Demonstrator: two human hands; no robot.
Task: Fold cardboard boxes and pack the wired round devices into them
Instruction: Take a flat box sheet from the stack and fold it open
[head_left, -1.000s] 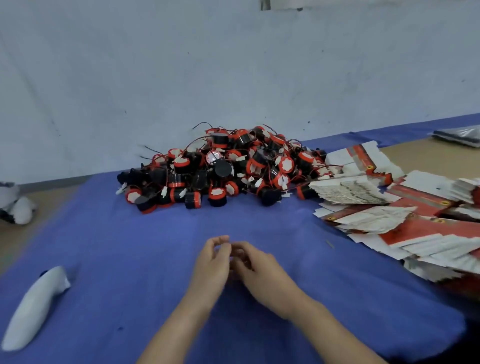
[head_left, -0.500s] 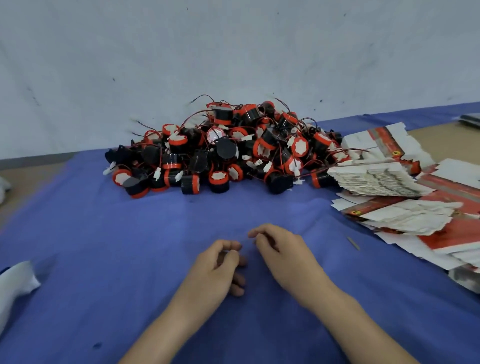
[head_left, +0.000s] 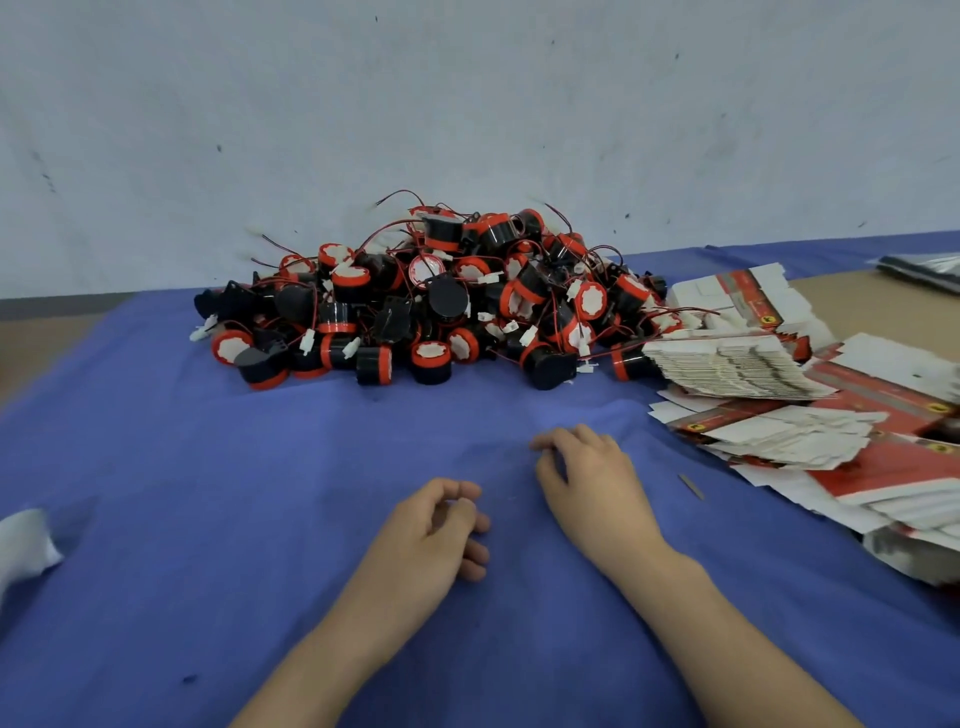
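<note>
You are at a hand-packing workbench in a small workshop.
Before you a blue cloth (head_left: 208, 519) covers the table (head_left: 852, 306). A bulk heap of black-and-red wired round devices (head_left: 441, 306) is piled against a scuffed pale wall (head_left: 467, 104). Stacks of flat, unfolded red-and-white cardboard boxes (head_left: 779, 405) lie to your right. This is stock in quantity, sorted by hand.

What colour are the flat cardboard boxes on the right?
The flat cardboard boxes are white with red panels, seen best in the head view.
</note>
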